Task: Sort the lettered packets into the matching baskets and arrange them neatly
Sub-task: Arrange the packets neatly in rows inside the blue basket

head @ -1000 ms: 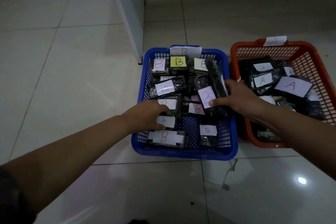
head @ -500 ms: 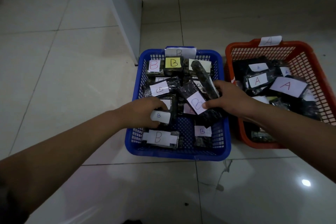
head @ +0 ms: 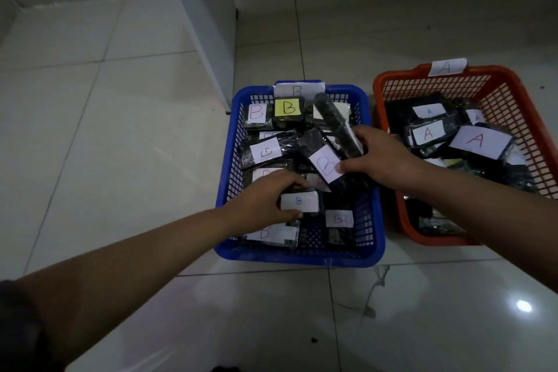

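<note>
Gripping B packets (head: 324, 161) inside the blue basket (head: 302, 257), both hands (head: 265, 199) partly hide packets beneath, labels obscured.

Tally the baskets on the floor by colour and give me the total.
Blue basket: 1
Orange basket: 1
Total: 2

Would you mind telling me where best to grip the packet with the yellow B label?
Probably from above, pinching the yellow-label packet across its left and right edges: it lies flat, label up, at the far wall of the blue basket, with neighbours close beside it.
</note>
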`<move>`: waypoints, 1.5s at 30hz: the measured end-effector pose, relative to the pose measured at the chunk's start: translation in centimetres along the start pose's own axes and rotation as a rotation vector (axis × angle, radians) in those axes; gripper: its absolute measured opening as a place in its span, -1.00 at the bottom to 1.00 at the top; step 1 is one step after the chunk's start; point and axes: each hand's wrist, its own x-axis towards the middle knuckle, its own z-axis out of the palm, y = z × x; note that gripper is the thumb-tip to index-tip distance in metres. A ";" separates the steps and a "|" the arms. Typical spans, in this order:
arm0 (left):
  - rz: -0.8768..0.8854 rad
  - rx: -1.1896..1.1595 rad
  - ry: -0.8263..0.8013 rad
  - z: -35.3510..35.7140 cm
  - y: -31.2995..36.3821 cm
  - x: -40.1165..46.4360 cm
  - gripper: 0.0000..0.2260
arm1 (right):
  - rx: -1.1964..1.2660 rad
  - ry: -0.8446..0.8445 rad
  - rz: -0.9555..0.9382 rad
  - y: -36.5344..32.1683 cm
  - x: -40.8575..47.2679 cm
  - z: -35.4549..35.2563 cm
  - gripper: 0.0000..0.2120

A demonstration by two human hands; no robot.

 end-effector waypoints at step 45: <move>-0.460 -0.990 0.099 -2.3 1.2 1.2 -0.73 | 0.015 -0.200 0.045 0.7 -1.3 2.0 -0.64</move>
